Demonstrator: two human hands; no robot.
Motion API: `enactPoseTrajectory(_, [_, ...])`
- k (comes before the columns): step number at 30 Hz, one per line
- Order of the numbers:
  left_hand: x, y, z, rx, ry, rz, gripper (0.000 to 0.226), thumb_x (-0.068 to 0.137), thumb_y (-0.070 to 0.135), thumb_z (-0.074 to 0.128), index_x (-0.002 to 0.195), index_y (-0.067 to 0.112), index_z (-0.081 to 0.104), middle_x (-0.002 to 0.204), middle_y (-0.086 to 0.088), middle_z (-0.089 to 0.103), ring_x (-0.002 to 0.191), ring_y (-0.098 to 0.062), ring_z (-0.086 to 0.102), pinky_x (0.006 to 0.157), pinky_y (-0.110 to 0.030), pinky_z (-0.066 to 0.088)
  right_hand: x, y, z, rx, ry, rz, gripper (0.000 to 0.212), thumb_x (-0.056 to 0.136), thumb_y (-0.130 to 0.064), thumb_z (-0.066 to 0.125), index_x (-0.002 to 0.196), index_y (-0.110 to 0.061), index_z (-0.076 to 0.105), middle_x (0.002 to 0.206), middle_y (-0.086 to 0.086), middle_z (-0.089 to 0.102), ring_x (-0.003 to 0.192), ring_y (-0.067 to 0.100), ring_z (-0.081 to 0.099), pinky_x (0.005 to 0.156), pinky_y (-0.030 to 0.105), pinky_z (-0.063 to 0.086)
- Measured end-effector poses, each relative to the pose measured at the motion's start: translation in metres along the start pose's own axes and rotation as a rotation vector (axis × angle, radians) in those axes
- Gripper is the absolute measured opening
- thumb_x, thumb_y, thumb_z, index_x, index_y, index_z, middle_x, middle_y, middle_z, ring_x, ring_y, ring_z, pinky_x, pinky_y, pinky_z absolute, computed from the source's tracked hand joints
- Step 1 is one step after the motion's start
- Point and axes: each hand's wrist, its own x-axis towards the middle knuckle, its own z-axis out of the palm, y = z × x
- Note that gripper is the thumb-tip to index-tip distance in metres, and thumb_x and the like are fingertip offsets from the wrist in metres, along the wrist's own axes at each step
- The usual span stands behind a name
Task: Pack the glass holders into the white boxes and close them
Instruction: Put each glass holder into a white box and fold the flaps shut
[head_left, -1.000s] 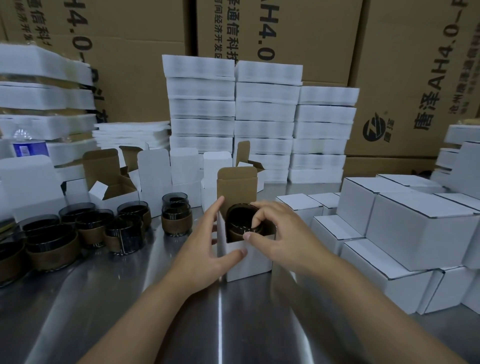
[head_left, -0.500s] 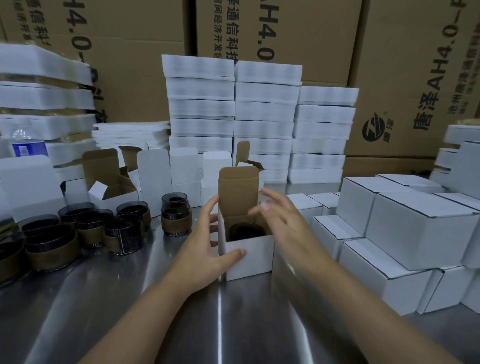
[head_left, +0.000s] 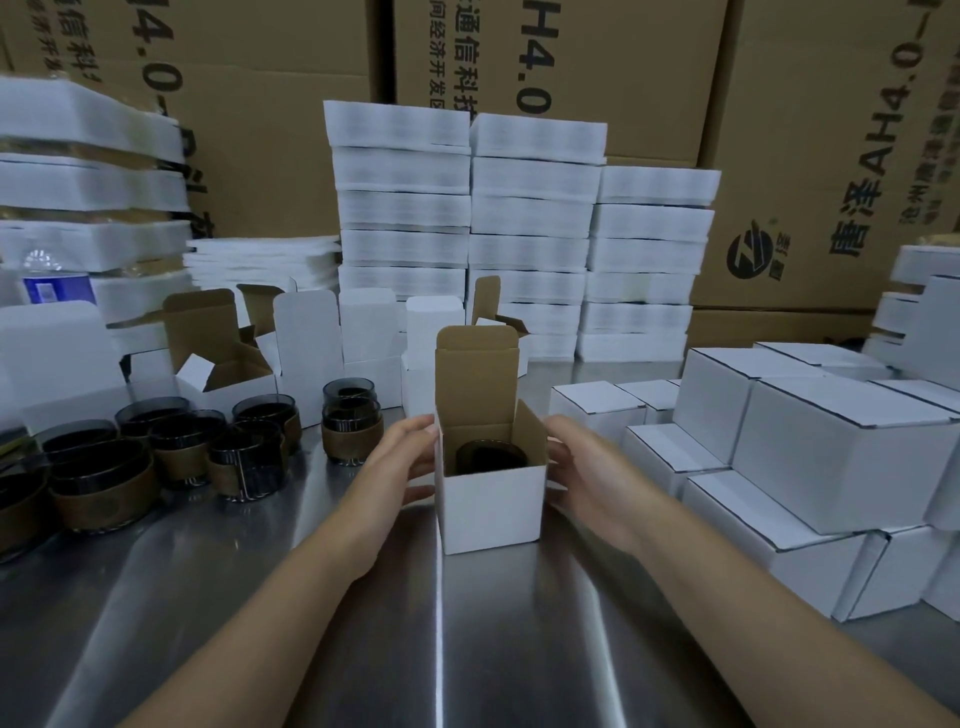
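Along the far edge of the steel table (head_left: 467, 649), brown cartons (head_left: 831, 156) are standing as a wall. Their print is reading "AH4.0", with the characters 唐泽 ahead of it on the right-hand carton, beside a round dark logo. Other Chinese lines are being cut off by the white stacks (head_left: 530, 218) piled in front. A bottle (head_left: 52, 283) near the left edge is carrying a blue label, too blurred to read.

Both forearms are reaching in from the near edge towards the open white box (head_left: 488, 504), which is standing upright at the middle of the surface. The left hand (head_left: 400, 462) is lying against the box's left wall, fingers nearly straight, tips at the upper rim and thumb touching low near the front corner. The right hand (head_left: 592, 473) is mirroring it on the right wall, fingers extended and tips meeting the side flap. Neither hand is clenching; both are pressing flat-fingered rather than wrapping the box.

The glass holder (head_left: 488, 457) is sitting down inside the box, its dark rim showing below the opening, between the two hands and apart from every finger. The brown-lined lid flap (head_left: 478, 364) is standing upright at the rear.

Loose glass holders (head_left: 249, 447) are clustering toward the left edge, with unfolded empty boxes (head_left: 228, 369) behind them. Closed white boxes (head_left: 841, 457) are sitting stacked along the right edge.
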Motion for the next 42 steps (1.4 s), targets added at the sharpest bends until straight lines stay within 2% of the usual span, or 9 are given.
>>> enactPoseTrajectory(5, [0.000, 0.003, -0.001, -0.051, -0.014, -0.023, 0.032, 0.089, 0.032, 0.059, 0.118, 0.020, 0.063, 0.116, -0.012, 0.068, 0.107, -0.025, 0.064, 0.093, -0.040, 0.049, 0.003, 0.005, -0.005, -0.021, -0.066, -0.005, 0.027, 0.094, -0.036, 0.050, 0.087, -0.019, 0.069, 0.073, -0.004, 0.067, 0.062, 0.008, 0.058, 0.061, 0.022, 0.042])
enactPoseTrajectory(8, [-0.003, 0.003, 0.001, -0.066, -0.025, -0.020, 0.032, 0.089, 0.034, 0.058, 0.115, 0.018, 0.065, 0.119, -0.014, 0.066, 0.108, -0.026, 0.063, 0.094, -0.041, 0.046, 0.006, 0.007, -0.005, -0.034, -0.061, -0.010, 0.039, 0.095, -0.043, 0.047, 0.111, -0.016, 0.069, 0.105, 0.002, 0.072, 0.087, 0.013, 0.064, 0.077, 0.026, 0.045])
enactPoseTrajectory(12, [-0.005, 0.006, 0.003, -0.058, -0.065, -0.026, 0.036, 0.094, 0.041, 0.048, 0.118, 0.019, 0.064, 0.116, -0.007, 0.069, 0.110, -0.023, 0.063, 0.100, -0.040, 0.044, 0.004, 0.006, -0.003, -0.061, -0.075, -0.006, 0.043, 0.095, -0.046, 0.045, 0.118, -0.017, 0.066, 0.116, 0.006, 0.068, 0.099, 0.018, 0.062, 0.091, 0.031, 0.043])
enactPoseTrajectory(18, [-0.006, 0.011, 0.000, -0.050, -0.090, -0.034, 0.037, 0.090, 0.042, 0.054, 0.116, 0.019, 0.065, 0.111, -0.005, 0.071, 0.107, -0.022, 0.065, 0.097, -0.038, 0.046, 0.003, 0.003, -0.002, -0.078, -0.087, 0.019, 0.041, 0.092, -0.046, 0.050, 0.114, -0.015, 0.068, 0.097, 0.000, 0.072, 0.077, 0.009, 0.064, 0.073, 0.025, 0.044])
enactPoseTrajectory(20, [-0.007, 0.011, -0.001, -0.036, -0.100, -0.016, 0.035, 0.091, 0.042, 0.055, 0.117, 0.020, 0.065, 0.110, -0.003, 0.072, 0.105, -0.020, 0.066, 0.097, -0.040, 0.048, 0.003, 0.004, -0.001, -0.118, -0.066, 0.013, 0.040, 0.090, -0.046, 0.055, 0.113, -0.017, 0.068, 0.101, 0.000, 0.072, 0.082, 0.010, 0.066, 0.076, 0.025, 0.044])
enactPoseTrajectory(25, [-0.012, 0.011, 0.008, 0.109, -0.107, 0.026, 0.014, 0.090, 0.030, 0.060, 0.101, 0.024, 0.068, 0.088, 0.002, 0.074, 0.079, -0.011, 0.069, 0.070, -0.024, 0.049, 0.003, 0.011, 0.007, -0.267, -0.015, -0.027, 0.028, 0.082, -0.040, 0.068, 0.098, -0.017, 0.071, 0.095, 0.003, 0.074, 0.082, 0.012, 0.066, 0.074, 0.024, 0.045])
enactPoseTrajectory(32, [-0.012, 0.013, 0.010, 0.130, -0.080, 0.058, 0.021, 0.089, 0.014, 0.062, 0.106, 0.024, 0.069, 0.104, -0.006, 0.073, 0.104, -0.036, 0.064, 0.091, -0.046, 0.045, 0.001, 0.009, 0.009, -0.250, -0.022, -0.068, 0.018, 0.084, -0.027, 0.068, 0.101, -0.020, 0.069, 0.097, -0.002, 0.073, 0.079, 0.009, 0.067, 0.068, 0.020, 0.046])
enactPoseTrajectory(36, [-0.012, 0.014, 0.009, 0.126, -0.087, 0.063, 0.022, 0.089, 0.013, 0.063, 0.107, 0.023, 0.069, 0.104, -0.005, 0.073, 0.108, -0.038, 0.061, 0.096, -0.052, 0.043, 0.001, 0.007, 0.010, -0.263, 0.006, -0.095, 0.012, 0.083, -0.024, 0.070, 0.094, -0.027, 0.067, 0.091, -0.011, 0.073, 0.082, 0.005, 0.068, 0.068, 0.020, 0.046])
enactPoseTrajectory(42, [-0.011, 0.013, 0.008, 0.117, -0.105, 0.072, 0.022, 0.088, 0.015, 0.064, 0.107, 0.024, 0.068, 0.102, 0.000, 0.074, 0.102, -0.028, 0.066, 0.085, -0.037, 0.048, 0.002, 0.006, 0.011, -0.287, 0.004, -0.135, 0.021, 0.083, -0.018, 0.070, 0.099, -0.030, 0.065, 0.096, -0.008, 0.073, 0.088, 0.008, 0.068, 0.074, 0.022, 0.047])
